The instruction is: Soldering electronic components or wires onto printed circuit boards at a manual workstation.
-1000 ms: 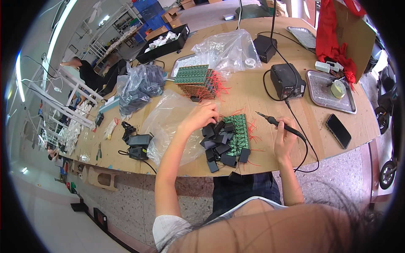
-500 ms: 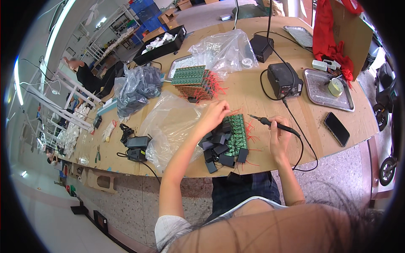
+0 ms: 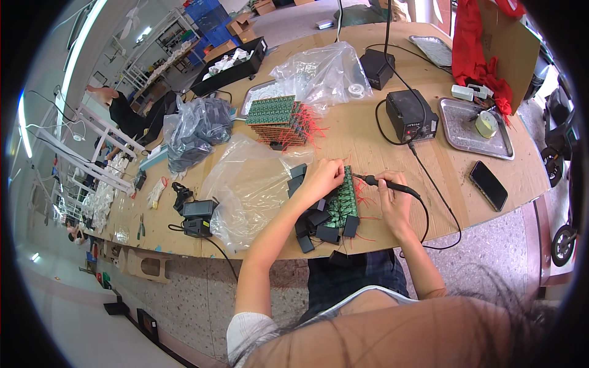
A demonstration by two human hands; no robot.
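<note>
Circuit board (image 3: 345, 207), partly covered; right grip (image 3: 394, 201) clasps soldering iron (image 3: 372, 180); left grip (image 3: 325, 178), contents unclear.

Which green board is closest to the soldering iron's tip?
The green board partly covered by black pieces; the others sit in the stack farther away, to its left.

An electronics workshop — soldering iron (image 3: 369, 180) and circuit board (image 3: 348, 207) by the tabletop's (image 3: 343, 140) near edge, a board stack (image 3: 270, 111) and power unit (image 3: 410, 115) beyond.
</note>
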